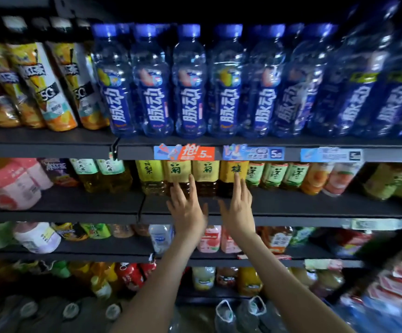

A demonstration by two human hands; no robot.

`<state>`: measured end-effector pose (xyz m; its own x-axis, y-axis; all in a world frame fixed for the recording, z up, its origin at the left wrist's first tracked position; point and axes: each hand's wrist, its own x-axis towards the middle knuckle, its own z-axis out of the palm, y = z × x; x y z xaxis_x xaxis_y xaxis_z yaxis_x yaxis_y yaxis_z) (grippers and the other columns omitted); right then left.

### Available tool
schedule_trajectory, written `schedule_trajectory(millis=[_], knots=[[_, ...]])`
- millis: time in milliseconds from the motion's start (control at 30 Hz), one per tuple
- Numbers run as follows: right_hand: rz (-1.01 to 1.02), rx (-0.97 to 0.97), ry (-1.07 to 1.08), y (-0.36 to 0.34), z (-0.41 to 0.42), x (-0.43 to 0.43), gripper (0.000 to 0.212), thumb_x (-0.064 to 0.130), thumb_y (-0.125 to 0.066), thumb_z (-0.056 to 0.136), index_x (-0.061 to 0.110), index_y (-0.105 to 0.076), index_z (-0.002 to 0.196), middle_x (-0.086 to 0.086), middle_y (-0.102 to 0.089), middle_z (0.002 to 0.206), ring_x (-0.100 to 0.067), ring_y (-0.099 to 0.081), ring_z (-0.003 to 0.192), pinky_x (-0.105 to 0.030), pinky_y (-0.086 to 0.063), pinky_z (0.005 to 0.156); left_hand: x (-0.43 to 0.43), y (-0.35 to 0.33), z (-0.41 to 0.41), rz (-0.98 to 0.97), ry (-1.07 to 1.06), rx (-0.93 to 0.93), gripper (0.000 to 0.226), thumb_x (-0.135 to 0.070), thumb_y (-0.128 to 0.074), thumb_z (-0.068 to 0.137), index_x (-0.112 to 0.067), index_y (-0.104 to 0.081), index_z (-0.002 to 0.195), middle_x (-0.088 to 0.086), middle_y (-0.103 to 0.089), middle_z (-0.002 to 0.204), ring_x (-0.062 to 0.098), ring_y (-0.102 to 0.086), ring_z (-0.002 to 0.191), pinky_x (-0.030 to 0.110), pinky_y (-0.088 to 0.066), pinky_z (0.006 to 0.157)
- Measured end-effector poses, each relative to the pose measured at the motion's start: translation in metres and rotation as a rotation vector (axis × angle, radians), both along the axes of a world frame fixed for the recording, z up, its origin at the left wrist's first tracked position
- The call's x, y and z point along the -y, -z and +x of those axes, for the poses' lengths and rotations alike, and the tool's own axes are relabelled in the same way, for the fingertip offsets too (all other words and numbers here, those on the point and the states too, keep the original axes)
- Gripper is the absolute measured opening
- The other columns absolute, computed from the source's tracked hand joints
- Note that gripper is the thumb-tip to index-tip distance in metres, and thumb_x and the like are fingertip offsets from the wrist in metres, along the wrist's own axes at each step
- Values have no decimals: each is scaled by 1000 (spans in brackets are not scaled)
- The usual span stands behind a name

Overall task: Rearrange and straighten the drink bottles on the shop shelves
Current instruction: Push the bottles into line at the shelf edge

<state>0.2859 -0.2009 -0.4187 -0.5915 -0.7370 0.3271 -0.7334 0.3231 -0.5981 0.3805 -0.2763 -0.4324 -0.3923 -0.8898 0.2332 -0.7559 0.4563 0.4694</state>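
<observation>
**A:** Item and location?

**B:** Yellow-label tea bottles, standing in a row. They are on the second shelf from the top, mid-run, set far back from its near lip.

**A:** State of each grip?

**B:** Left grip and right grip are both spread with fingers straight, holding nothing. The fingertips reach the labels of two bottles with one bottle between. I cannot tell whether they are touching.

**A:** Handling?

**B:** Judged full, with dark liquid showing below the labels. That makes them fairly heavy and stiff-walled, with smooth film labels that are likely slippery. They would tip sooner than break. Take hold around the body at or below the label, since the caps are hidden.

**A:** Edges?

**B:** The rail with price tags hangs over the tops, so headroom looks scant. Sliding is advised rather than lifting.

**A:** Open room?

**B:** There is bare shelf board on the near side of the row for drawing bottles forward. Sideways it is tight: green-label bottles stand just beside on the right, and more yellowish bottles on the left.
</observation>
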Motion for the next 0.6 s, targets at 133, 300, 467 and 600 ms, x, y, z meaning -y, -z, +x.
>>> schedule_trajectory(millis=[133, 300, 467, 600], knots=[[19, 43, 6, -32, -17, -46, 48, 25, -43, 99, 6, -32, 143, -11, -41, 141, -27, -36, 130, -36, -37, 102, -51, -60, -27, 56, 147, -55, 72, -28, -53, 93, -16, -12, 151, 14, -25, 151, 32, -36, 132, 38, -38, 101], [-148, 5, 77, -85, -40, -99, 34, 14, -48, 96, -1, -48, 127, -15, -54, 117, -33, -48, 111, -41, -42, 87, -98, -139, -59, -157, 344, -49, 56, -27, -49, 94, -10, -28, 144, 12, -41, 140, 29, -49, 120, 37, -45, 92], [-298, -26, 223, -145, -64, -130, 32, 11, -52, 93, -1, -51, 123, -14, -57, 118, -33, -50, 113, -39, -42, 89, -127, -196, -85, -238, 496, -65, 61, -21, -51, 94, -11, -24, 148, 8, -35, 148, 24, -39, 132, 33, -37, 102], [-420, -84, 274, -190, -84, -148, 32, 14, -53, 94, 6, -50, 125, -2, -52, 114, -24, -55, 107, -27, -43, 83, -146, -232, -108, -281, 537, -163, 60, -24, -53, 95, -10, -25, 147, 7, -36, 147, 23, -38, 132, 31, -38, 103]])
